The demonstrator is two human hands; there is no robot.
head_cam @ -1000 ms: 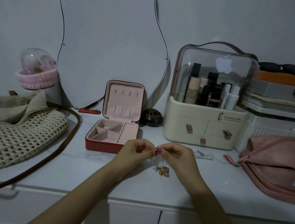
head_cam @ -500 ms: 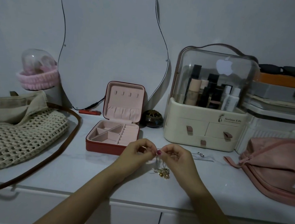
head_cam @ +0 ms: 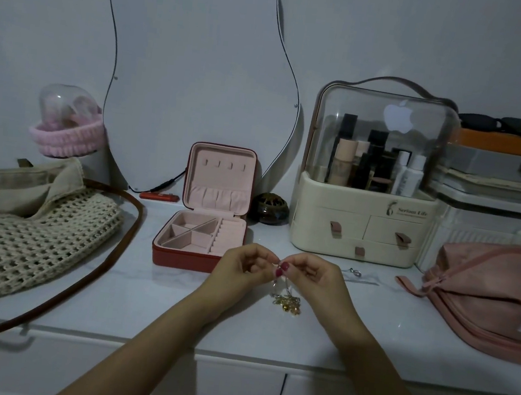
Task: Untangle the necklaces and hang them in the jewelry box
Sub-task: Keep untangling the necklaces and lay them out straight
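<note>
Both forearms enter from the near edge and meet above the white marble-look countertop [head_cam: 143,301]. Left hand [head_cam: 238,269] and right hand [head_cam: 315,276]: fingers curled, thumb and forefinger tips of each pressed together, pinching the fine chain of the tangled gold necklaces [head_cam: 286,304] at the point where the two hands meet; fingertips nearly touching. The chain hangs down from the pinch, and the bunched gold knot with small pendants lies on the countertop just below, between the wrists. Whether one strand or several are pinched cannot be told. Near left: cream open-weave crochet bag with a brown leather strap [head_cam: 19,251], the strap looping over the front edge. Near right: pink zippered fabric pouch [head_cam: 494,298]. Just beyond the left hand: red square jewelry box with pale pink lining [head_cam: 203,233], lid upright, row of small hooks in the lid, compartments of the base showing nothing inside. Right of the hands, a small silver piece [head_cam: 356,273] lies apart on the countertop. Farther right: cream cosmetics organizer with a clear domed lid [head_cam: 368,177], bottles inside. Far back: wavy frameless mirror [head_cam: 195,69] leaning on the wall.
</note>
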